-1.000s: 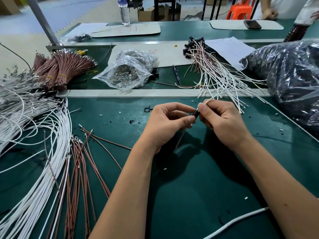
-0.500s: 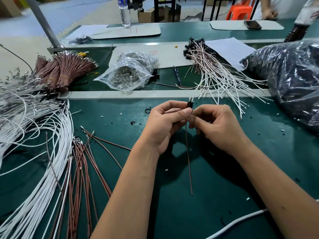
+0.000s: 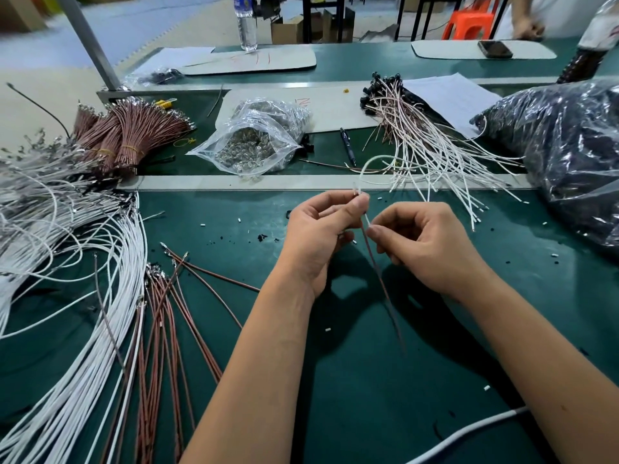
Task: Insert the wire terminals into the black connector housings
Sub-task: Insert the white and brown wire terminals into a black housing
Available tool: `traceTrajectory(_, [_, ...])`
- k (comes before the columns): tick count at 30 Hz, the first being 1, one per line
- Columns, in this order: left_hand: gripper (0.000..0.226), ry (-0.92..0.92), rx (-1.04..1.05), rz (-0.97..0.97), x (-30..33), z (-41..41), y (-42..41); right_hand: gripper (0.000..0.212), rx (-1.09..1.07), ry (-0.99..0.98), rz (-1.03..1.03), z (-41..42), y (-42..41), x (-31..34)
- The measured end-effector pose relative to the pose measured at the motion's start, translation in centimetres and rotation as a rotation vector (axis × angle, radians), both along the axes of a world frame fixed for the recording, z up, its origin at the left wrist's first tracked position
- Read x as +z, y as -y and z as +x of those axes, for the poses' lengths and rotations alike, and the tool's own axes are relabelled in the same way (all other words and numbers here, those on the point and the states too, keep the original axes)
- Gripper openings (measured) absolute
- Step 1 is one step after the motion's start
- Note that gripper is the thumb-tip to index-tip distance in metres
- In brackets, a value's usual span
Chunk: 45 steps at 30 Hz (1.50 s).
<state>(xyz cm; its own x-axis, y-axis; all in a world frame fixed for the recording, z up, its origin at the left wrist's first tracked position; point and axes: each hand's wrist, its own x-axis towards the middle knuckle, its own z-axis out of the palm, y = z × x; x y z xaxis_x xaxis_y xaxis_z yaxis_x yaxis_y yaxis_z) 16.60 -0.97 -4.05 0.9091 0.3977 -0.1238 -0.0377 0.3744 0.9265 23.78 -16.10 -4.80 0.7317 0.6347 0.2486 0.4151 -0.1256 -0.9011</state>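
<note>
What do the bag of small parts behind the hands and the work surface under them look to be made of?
The bag looks like thin clear plastic film: glossy, creased, its glinting silvery contents showing through; those seem to be metal, though too small to be sure. The work surface looks like a matte dark green mat, perhaps rubber or vinyl: smooth, low sheen, soft shadows.

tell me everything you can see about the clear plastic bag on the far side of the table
The clear plastic bag is a crumpled, glossy zip-type pouch lying on its side on the green table, beyond the pale divider strip. It bulges with small silvery metallic parts, too small to identify. Its mouth points toward the near-left, and a few pieces seem spilled at its near edge. Neither hand touches it; its far side overlaps a white board.
</note>
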Motion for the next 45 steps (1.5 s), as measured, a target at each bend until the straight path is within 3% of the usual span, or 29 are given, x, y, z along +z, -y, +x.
traceTrajectory(3, [0.023, 0.089, 0.059, -0.098, 0.3, -0.1, -0.7, 0.014, 0.161, -0.041, -0.092, 0.0, 0.4, 0.6])
traceTrajectory(10, [0.014, 0.222, 0.06, -0.155, 0.6, -0.3, -2.1, 0.012, 0.636, -0.248, -0.598, 0.6, 1.8, 2.5])
traceTrajectory(12, [0.017, 0.204, 0.038, -0.124, 0.5, -0.3, -2.0, 0.022, 0.57, -0.217, -0.563, 0.6, 1.4, 2.6])
traceTrajectory(16, [0.009, 0.079, 0.03, 0.027, -0.2, 0.2, -1.3, 0.034, 0.134, -0.173, -0.138, 0.4, -1.1, 1.5])
traceTrajectory(19, [0.004, 0.034, 0.062, 0.031, -0.7, 0.4, -1.1, 0.035, 0.098, -0.123, -0.099, 0.1, -1.5, 0.8])
traceTrajectory(21, [0.004, 0.051, 0.109, -0.006, -0.7, 0.5, -1.3, 0.035, 0.21, -0.175, -0.185, 0.3, -0.8, 0.8])
traceTrajectory(25, [0.012, 0.104, 0.205, -0.09, -0.8, 0.5, -2.3, 0.032, 0.638, -0.3, -0.564, 0.1, 0.6, 1.8])
traceTrajectory(27, [0.01, 0.109, 0.192, -0.081, -0.8, 0.3, -2.7, 0.031, 0.708, -0.289, -0.631, -0.2, 0.8, 2.4])
traceTrajectory(33, [0.01, 0.07, -0.033, 0.057, -0.9, 0.2, -1.4, 0.032, 0.137, -0.256, -0.13, -0.2, -1.2, 1.0])
traceTrajectory(35, [0.011, 0.089, -0.037, 0.046, -1.1, 0.3, -1.4, 0.03, 0.163, -0.233, -0.157, -0.2, -1.0, 0.6])
traceTrajectory(41, [0.021, 0.18, -0.001, -0.038, -1.3, 0.5, -2.0, 0.026, 0.552, -0.23, -0.547, -0.1, 0.5, 1.9])
traceTrajectory(43, [0.018, 0.174, -0.015, -0.002, -1.3, 0.5, -1.8, 0.033, 0.418, -0.159, -0.488, -0.1, 0.1, 1.7])
traceTrajectory(45, [0.016, 0.148, -0.033, 0.047, -1.3, 0.5, -1.4, 0.035, 0.174, -0.166, -0.279, 0.0, -0.3, 0.8])
